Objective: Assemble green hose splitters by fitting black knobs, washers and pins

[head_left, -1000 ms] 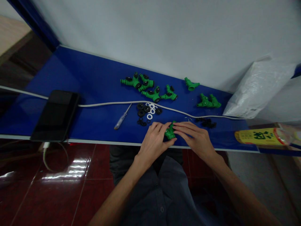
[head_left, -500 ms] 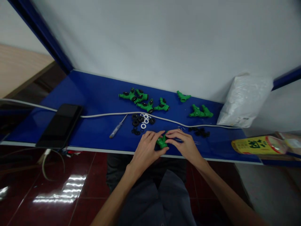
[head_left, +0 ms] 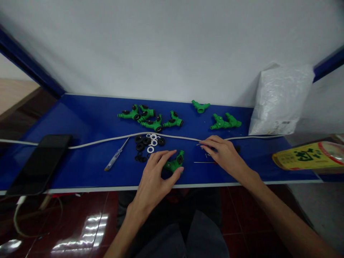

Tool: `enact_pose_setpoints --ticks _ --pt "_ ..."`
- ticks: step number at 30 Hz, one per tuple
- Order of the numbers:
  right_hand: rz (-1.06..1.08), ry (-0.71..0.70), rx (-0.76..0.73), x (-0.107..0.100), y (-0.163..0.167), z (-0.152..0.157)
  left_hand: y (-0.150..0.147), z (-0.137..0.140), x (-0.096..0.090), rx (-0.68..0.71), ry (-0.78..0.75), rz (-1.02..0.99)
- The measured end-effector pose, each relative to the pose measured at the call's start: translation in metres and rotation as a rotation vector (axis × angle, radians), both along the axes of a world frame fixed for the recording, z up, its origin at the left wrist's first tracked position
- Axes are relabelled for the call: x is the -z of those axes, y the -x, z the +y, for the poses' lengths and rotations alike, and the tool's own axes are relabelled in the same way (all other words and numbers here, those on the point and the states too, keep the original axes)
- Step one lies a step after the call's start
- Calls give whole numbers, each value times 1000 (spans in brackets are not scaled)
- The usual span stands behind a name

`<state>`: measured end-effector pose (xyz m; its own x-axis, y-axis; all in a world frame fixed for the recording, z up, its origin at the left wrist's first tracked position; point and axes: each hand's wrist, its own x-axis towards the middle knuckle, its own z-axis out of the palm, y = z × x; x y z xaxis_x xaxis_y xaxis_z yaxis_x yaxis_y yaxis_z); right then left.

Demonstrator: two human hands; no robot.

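My left hand (head_left: 157, 172) is curved around a green Y-shaped hose connector (head_left: 174, 163) with black valve parts, thumb and index finger on either side, at the front of the blue shelf. To its right, my right hand (head_left: 224, 152) pinches a tiny silver screw (head_left: 199, 144) between thumb and fingertips, just over the shelf. Several small screws (head_left: 207, 155) lie beneath that hand. A thin metal screwdriver shaft (head_left: 202, 162) points left from under it; the handle is mostly hidden.
Several green connectors with black valves (head_left: 153, 124) lie at the back, plain green ones (head_left: 220, 122) farther right. Black and white rings (head_left: 150, 149), a clear-handled screwdriver (head_left: 114, 159), a phone (head_left: 40, 163), a white cable (head_left: 107, 139), a plastic-wrapped package (head_left: 279, 100) and a yellow bag (head_left: 306, 156) surround them.
My right hand has left the green connector, moved right and now pinches a small screw. My left hand stays around the connector. The camera view has shifted.
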<state>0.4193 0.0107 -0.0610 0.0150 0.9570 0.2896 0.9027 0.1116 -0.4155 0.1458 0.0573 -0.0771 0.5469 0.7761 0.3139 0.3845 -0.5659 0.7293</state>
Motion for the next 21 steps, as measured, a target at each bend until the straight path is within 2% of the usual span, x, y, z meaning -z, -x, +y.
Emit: enact_pose_setpoints --ticks 3,7,16,19,21 --pt "-59 27 -65 12 1 10 -4 4 -3 25 -23 7" --pt "-120 48 -78 19 2 15 -8 10 -3 54 -29 17" --pt "-298 165 -146 6 3 23 -12 16 3 110 47 21" --pt "-215 124 -108 -6 16 21 -12 18 4 117 69 11" --pt "-16 96 -76 -16 29 17 -12 19 5 121 79 6"
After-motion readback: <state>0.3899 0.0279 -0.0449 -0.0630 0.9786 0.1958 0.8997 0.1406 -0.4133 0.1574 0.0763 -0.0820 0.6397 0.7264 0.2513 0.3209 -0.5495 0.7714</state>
